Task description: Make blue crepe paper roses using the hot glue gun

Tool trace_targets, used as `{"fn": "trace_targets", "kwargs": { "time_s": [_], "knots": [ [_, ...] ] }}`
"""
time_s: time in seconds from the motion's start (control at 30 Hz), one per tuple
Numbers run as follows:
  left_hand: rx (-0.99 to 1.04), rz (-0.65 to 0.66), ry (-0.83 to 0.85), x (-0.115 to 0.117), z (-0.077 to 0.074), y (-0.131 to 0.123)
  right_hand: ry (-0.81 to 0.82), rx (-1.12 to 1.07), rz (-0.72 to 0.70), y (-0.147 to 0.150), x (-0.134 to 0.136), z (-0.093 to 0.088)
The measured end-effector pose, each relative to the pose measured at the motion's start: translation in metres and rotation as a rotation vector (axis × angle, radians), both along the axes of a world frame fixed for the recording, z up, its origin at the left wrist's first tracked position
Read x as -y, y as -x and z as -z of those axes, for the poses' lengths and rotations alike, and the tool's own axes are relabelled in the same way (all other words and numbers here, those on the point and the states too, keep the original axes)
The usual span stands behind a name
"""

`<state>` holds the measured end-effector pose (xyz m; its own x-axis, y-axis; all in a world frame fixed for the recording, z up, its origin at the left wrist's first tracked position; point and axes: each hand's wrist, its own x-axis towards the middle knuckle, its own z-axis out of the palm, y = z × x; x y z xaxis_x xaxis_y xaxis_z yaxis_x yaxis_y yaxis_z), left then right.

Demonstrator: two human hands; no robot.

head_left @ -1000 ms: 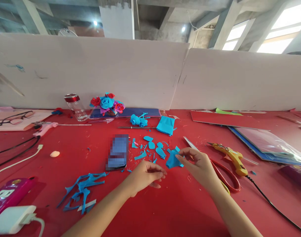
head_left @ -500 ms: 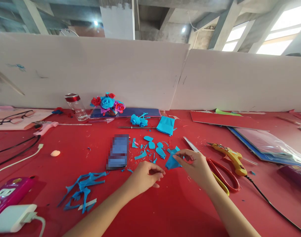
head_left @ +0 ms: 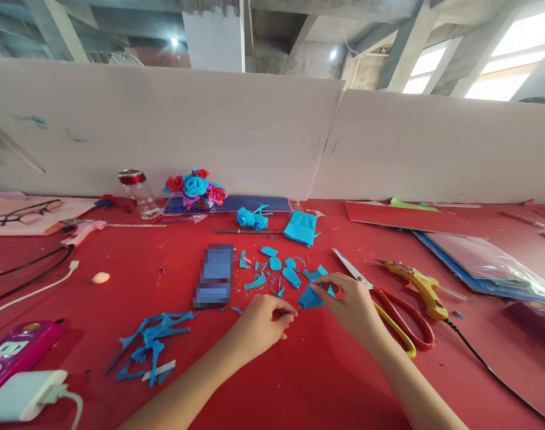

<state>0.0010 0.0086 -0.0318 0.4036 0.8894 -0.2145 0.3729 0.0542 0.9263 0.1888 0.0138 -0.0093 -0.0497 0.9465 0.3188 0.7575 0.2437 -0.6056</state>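
Our right hand pinches a blue scrap low over the table, beside the scissors. Our left hand curls nearby. Whether it grips anything, we cannot tell. Petals lie cut and roses stand finished — the scrap looks unshaped.

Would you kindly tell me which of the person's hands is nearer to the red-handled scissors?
The right hand, pinching a blue paper piece, is just left of the scissors; the left hand lies farther left.
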Motion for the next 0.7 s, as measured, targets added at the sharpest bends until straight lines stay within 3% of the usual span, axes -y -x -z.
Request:
{"fn": "trace_targets", "kwargs": {
  "time_s": [0.23, 0.7],
  "knots": [
    [-0.060, 0.029, -0.131, 0.000, 0.005, 0.002, 0.084, -0.085, 0.024, -0.001, -0.002, -0.003],
    [-0.221, 0.001, -0.521, 0.002, -0.009, 0.005, 0.186, -0.260, -0.056, -0.003, 0.000, -0.008]
  ]
}}
